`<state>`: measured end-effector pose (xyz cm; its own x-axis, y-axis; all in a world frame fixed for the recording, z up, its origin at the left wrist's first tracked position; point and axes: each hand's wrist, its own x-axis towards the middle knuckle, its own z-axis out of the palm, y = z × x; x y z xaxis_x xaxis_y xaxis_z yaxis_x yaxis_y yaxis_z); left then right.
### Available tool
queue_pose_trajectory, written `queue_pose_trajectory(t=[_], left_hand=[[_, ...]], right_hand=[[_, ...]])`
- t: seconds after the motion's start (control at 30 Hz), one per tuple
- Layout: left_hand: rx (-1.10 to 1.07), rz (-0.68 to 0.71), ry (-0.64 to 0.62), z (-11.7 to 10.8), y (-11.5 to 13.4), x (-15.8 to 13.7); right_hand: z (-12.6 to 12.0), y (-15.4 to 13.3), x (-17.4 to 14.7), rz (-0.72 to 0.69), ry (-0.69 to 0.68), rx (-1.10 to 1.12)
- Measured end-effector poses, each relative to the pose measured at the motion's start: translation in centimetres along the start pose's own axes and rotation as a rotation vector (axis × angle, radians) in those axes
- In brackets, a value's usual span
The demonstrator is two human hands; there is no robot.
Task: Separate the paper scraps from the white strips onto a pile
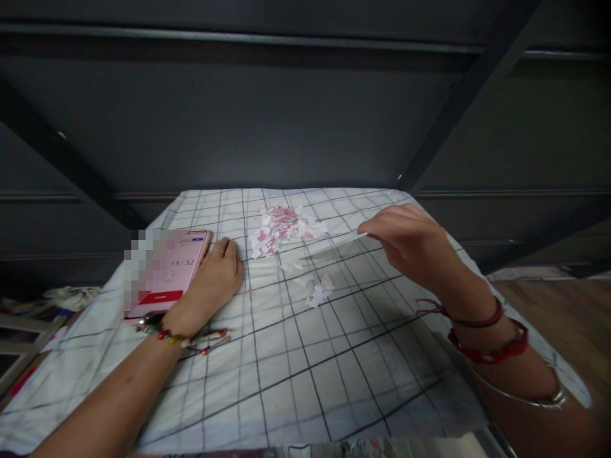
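Note:
My left hand (216,270) lies palm down on the checked cloth, fingers bent a little, beside a pink-edged phone (184,262). The phone screen reads 15:32 and has a red bar. Raised over the cloth on the right, my right hand (410,245) pinches the end of a thin, pale, flat strip (334,247). The strip slants down and left toward a few loose white paper scraps (319,291); its exact kind cannot be made out. Behind its lower end is a heap of torn white and pink paper pieces (284,229).
A white cloth with dark grid lines (286,381) covers the table. Dark grey panels (248,121) rise behind its far edge. Wooden flooring (548,312) shows at the right, and cluttered items (71,297) at the left.

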<state>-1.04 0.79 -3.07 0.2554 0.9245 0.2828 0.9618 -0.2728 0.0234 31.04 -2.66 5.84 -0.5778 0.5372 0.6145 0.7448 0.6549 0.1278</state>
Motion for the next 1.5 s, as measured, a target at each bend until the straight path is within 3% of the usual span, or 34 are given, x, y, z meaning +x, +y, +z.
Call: queue_pose_trajectory(t=[0.5, 0.73, 0.97, 1.2, 1.5], left_hand=[[0.043, -0.006, -0.019, -0.2, 0.1, 0.0], [0.022, -0.006, -0.006, -0.5, 0.3, -0.1], [0.032, -0.014, -0.016, -0.4, 0.2, -0.1], [0.006, 0.008, 0.0, -0.4, 0.2, -0.1], [0.029, -0.01, -0.021, -0.4, 0.3, 0.0]], right_hand=[[0.3, 0.1, -0.1, -0.003, -0.07, -0.094], [-0.3, 0.8, -0.5, -0.033, -0.065, 0.013], [0.6, -0.1, 0.1, -0.048, -0.043, -0.106], [-0.8, 1.5, -0.8, -0.073, -0.022, 0.038], [1.0, 0.0, -0.1, -0.047, -0.024, -0.077]])
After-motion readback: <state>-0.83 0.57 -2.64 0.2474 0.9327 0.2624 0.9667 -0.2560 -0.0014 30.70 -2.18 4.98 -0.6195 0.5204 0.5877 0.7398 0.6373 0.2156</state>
